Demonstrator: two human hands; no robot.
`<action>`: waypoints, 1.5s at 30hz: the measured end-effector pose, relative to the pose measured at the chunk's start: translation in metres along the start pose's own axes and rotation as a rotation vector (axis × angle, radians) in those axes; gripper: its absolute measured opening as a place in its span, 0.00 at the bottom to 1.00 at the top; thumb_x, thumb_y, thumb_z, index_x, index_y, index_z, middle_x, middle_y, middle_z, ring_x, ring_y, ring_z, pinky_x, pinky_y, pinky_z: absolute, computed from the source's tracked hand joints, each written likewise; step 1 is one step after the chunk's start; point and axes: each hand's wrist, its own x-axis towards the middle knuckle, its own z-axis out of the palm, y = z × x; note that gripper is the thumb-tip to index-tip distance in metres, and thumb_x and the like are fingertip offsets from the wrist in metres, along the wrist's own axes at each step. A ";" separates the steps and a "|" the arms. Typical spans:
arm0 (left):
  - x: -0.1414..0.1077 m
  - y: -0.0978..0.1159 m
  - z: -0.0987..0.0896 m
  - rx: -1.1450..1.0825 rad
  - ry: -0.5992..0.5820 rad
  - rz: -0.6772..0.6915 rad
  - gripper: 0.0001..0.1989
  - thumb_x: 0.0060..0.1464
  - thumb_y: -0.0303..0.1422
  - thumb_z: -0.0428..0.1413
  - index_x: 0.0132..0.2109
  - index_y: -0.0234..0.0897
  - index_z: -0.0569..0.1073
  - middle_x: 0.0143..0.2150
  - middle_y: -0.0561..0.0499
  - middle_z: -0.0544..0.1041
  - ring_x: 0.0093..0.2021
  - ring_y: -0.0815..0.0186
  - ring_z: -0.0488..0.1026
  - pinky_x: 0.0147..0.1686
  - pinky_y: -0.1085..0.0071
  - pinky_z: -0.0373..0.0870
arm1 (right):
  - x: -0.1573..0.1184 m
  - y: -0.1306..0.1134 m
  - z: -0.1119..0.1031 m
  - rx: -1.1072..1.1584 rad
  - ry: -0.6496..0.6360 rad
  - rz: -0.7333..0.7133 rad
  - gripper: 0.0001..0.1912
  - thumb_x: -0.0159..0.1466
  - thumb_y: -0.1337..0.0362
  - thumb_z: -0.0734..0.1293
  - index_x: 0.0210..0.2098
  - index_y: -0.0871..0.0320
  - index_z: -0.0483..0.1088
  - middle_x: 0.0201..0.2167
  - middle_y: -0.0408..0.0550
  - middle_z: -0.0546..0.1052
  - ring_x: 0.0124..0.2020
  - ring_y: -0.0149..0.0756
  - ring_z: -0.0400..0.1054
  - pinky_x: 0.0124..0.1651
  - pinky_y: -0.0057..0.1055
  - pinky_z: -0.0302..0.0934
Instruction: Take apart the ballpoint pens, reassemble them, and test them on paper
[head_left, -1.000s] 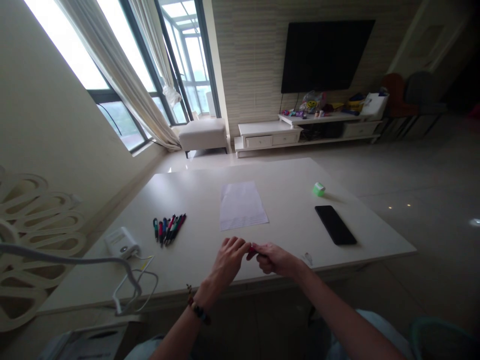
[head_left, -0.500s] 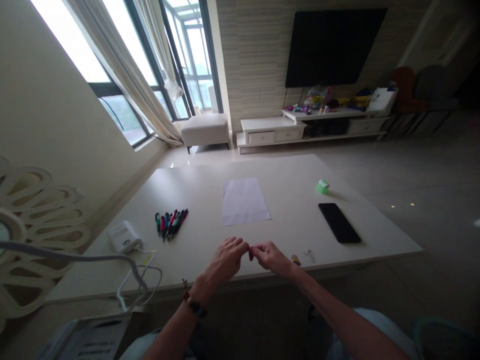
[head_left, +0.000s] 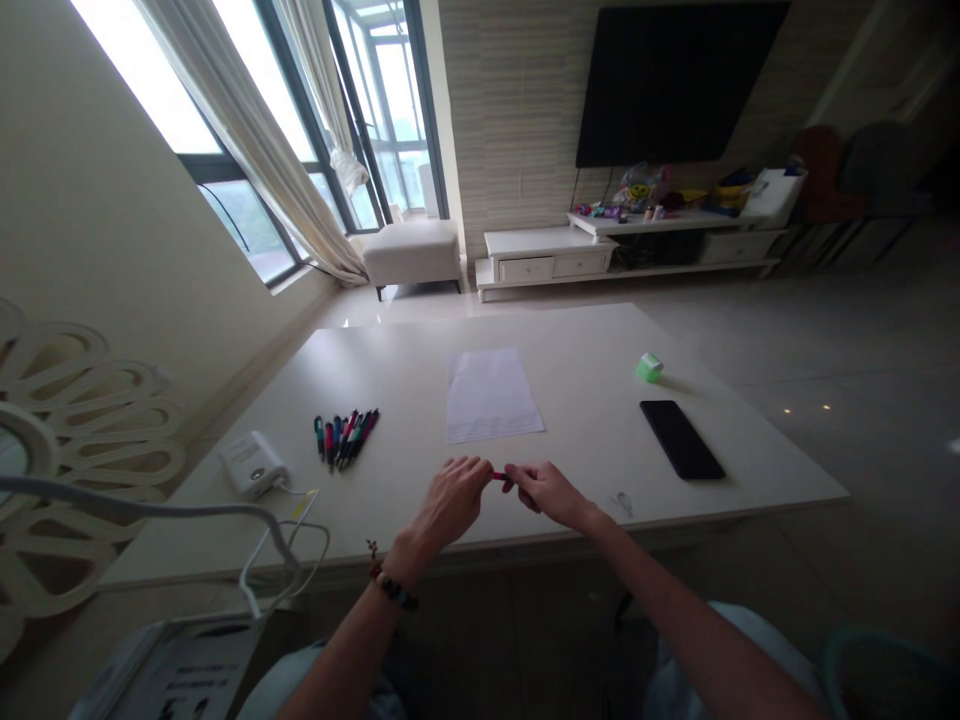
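Over the near edge of the white table (head_left: 390, 385), my left hand (head_left: 455, 497) and my right hand (head_left: 549, 494) are closed on the two ends of a pink and dark pen (head_left: 499, 476). Only a short middle length of it shows between my fingers; both ends are hidden. Just beyond my hands lies a stack of white paper (head_left: 493, 395). To the left, several pens (head_left: 347, 438) with coloured grips lie in a bunch. A small clear item (head_left: 622, 502), too faint to name, sits right of my right wrist.
On the right are a black phone (head_left: 681, 440) and a small green container (head_left: 650, 368). A white charger-like box (head_left: 251, 464) with cables (head_left: 259, 515) stands at the left. Beyond the table are a low cabinet (head_left: 551, 262), a footstool (head_left: 414, 252) and a wall television (head_left: 675, 85).
My hands have drawn slightly apart, and the pen's middle now shows between them. My right forearm now covers the spot where a small yellow and red item lay.
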 end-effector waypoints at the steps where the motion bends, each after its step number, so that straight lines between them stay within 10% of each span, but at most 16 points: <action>1: 0.001 -0.001 0.001 0.015 0.003 -0.003 0.11 0.61 0.26 0.42 0.38 0.38 0.68 0.35 0.50 0.73 0.37 0.65 0.68 0.39 0.68 0.58 | 0.002 0.002 0.000 0.033 0.026 0.004 0.23 0.62 0.48 0.60 0.29 0.62 0.74 0.14 0.40 0.64 0.16 0.26 0.55 0.20 0.25 0.48; 45: 0.002 -0.003 0.012 0.071 0.040 -0.024 0.09 0.61 0.25 0.42 0.39 0.38 0.67 0.36 0.50 0.72 0.38 0.64 0.67 0.39 0.67 0.58 | 0.010 0.002 0.006 0.271 0.101 -0.009 0.19 0.58 0.53 0.65 0.43 0.60 0.65 0.22 0.42 0.73 0.16 0.28 0.65 0.15 0.22 0.52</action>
